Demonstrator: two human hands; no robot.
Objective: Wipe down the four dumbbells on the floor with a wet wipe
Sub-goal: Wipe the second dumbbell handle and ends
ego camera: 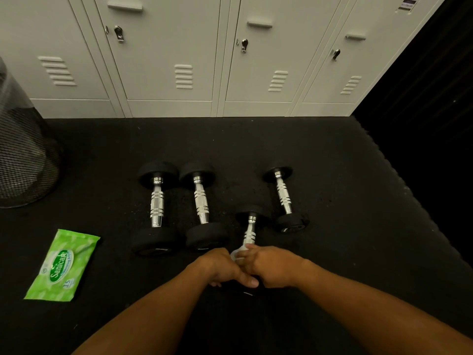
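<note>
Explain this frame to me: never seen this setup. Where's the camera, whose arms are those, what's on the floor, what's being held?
There is no machine here: a person works with bare hands. The one picture comes from a wide-angle camera worn on their head, looking forward and down, so the two forearms entering from the bottom are their own.

On the black floor lie four dumbbells. Three lie untouched: the left dumbbell, the second dumbbell and the right dumbbell. The third dumbbell is pulled nearer the person, and both hands are on it. The left hand steadies its near end, while the right hand appears to grip a white wipe against the chrome handle.

A green wipes pack lies at the left, a mesh bin stands beyond it, and lockers line the back.
</note>
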